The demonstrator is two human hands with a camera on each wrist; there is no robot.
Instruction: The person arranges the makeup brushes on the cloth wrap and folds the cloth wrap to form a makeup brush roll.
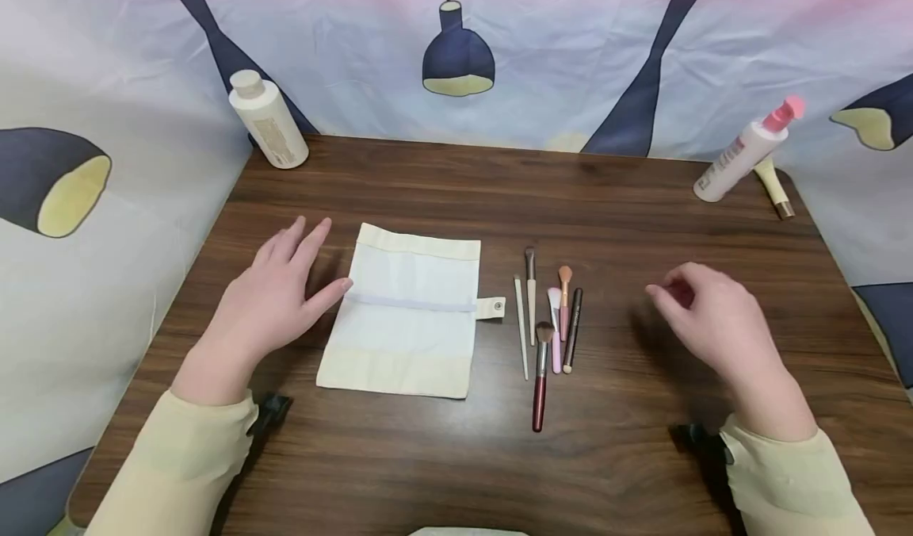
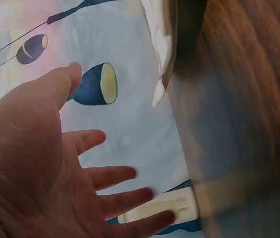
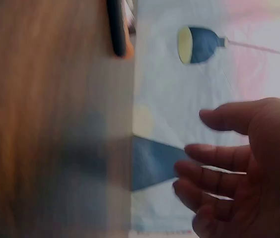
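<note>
A cream fabric brush roll (image 1: 406,330) lies unfolded on the table, its snap tab (image 1: 490,308) pointing right. My left hand (image 1: 267,298) hovers by its left edge with fingers spread, thumb tip overlapping that edge in the head view. Several makeup brushes lie right of the roll: a large dark-red-handled one (image 1: 539,393), a pink-handled one (image 1: 555,350), a dark one (image 1: 573,334), a peach-tipped one (image 1: 564,306) and slim pale ones (image 1: 521,330). Farther right, my right hand (image 1: 716,314) is above the table, fingers loosely bent around nothing; the right wrist view shows its empty palm (image 3: 274,168).
A white capped bottle (image 1: 271,124) stands at the table's back left corner. At the back right are a white bottle with a pink pump (image 1: 742,155) and a pale yellow tube (image 1: 773,187). A printed cloth (image 1: 542,68) hangs behind the brown wooden table (image 1: 428,179).
</note>
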